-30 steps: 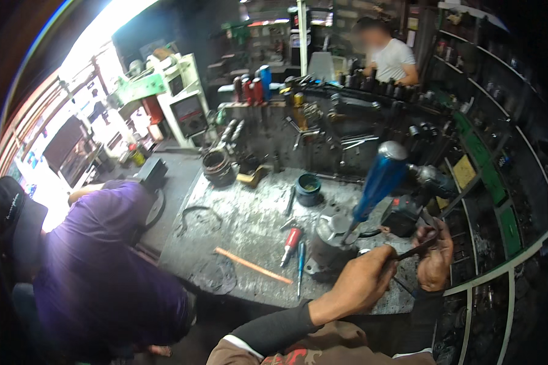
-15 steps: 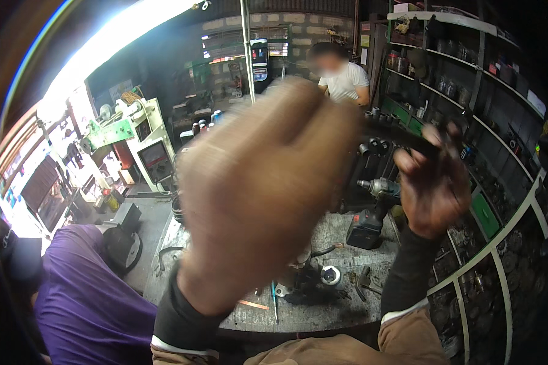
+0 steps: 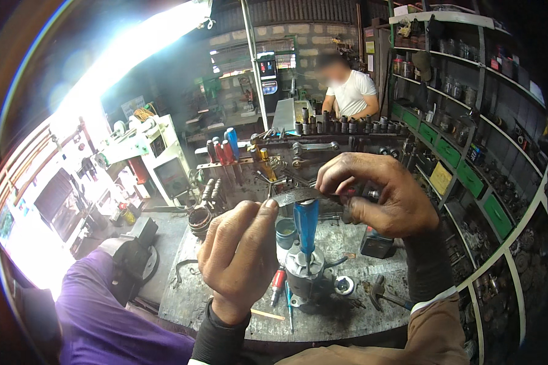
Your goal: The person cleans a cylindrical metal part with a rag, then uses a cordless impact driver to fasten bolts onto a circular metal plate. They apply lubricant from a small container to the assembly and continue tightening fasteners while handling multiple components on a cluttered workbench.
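A thin, dark grey, bowed strip is stretched between my two hands, its exact kind unclear. My left hand pinches its left end between thumb and forefinger. The other end runs into the curled fingers of my right hand, where it is partly hidden. Just below the strip, a screwdriver with a blue handle stands upright in a grey metal motor-like part on the worn workbench. Near that part's base lie a red-handled screwdriver and a slim blue tool.
A hammer and a white ring-shaped part lie to the right. Behind are racked screwdrivers, wrenches and several sockets. A purple-clad person is close on my left; another in white is at the back.
My left hand, blurred and close to the camera before, has moved down and away. My right hand has come inward from the right. The strip now spans both hands, and the blue-handled screwdriver shows.
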### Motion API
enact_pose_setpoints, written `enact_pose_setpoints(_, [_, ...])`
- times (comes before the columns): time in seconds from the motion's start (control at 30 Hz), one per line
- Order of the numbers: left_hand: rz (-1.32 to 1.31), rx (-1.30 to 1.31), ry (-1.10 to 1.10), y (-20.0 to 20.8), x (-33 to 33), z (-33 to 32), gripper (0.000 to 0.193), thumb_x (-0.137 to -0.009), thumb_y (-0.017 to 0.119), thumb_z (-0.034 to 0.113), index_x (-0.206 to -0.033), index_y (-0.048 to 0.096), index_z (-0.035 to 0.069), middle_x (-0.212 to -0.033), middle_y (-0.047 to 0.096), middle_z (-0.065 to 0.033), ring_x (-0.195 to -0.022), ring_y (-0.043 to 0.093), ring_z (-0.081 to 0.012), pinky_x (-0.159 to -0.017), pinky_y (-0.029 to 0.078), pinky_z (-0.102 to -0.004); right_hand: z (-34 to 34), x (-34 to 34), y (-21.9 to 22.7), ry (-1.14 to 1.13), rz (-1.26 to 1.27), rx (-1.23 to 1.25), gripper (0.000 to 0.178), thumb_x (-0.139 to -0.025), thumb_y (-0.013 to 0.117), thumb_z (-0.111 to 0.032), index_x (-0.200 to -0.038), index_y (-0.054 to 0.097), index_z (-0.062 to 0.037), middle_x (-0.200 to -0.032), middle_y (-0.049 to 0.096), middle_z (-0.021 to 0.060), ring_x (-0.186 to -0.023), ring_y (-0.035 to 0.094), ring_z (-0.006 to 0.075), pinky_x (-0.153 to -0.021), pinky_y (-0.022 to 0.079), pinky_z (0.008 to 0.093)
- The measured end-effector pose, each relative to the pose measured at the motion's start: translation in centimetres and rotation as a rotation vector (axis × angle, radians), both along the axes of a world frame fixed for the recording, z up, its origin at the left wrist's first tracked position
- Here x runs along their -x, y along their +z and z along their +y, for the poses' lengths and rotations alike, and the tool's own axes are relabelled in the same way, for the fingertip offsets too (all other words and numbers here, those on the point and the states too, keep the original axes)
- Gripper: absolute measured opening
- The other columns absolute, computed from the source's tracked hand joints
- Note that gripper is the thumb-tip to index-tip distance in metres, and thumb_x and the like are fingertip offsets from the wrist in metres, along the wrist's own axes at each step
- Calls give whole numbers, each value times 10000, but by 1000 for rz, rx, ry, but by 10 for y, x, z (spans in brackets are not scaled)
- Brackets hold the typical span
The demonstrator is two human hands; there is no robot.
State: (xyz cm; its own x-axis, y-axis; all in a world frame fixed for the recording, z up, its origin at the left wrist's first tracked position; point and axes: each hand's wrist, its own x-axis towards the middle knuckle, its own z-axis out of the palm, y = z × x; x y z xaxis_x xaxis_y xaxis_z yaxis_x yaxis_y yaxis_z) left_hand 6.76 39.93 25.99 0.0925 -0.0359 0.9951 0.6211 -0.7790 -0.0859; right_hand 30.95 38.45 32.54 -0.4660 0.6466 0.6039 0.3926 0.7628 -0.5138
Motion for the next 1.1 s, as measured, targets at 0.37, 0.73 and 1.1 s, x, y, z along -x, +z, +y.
enact_pose_setpoints(0.37, [-170,293,-296,-25,-23,-17,268,-818,784,-72,-1077,730,-31,-1042,710,-177,-881,723,-265,-761,588,-337,17,57,-22,172,287,231,222,-1052,525,-230,-1048,606,-23,-952,558,52,-930,551,130,-862,478,317])
enact_pose_setpoints(0.73, [-349,561,-660,-81,-32,-18,293,-819,801,-29,-1098,716,1,-1200,671,-193,-1055,705,-323,-883,568,-371,84,77,-23,1400,370,546,277,-1000,574,-91,-1001,672,168,-1067,697,382,-992,729,448,-889,589,557])
enact_pose_setpoints(1.1, [-116,1284,-1019,-137,-26,41,1001,-681,876,229,-1524,388,-1,-1286,621,-195,-1264,603,-323,-1112,442,-398,95,74,-20,1640,320,720,418,-1073,474,-45,-769,589,219,-596,558,264,-446,541,358,-427,444,447])
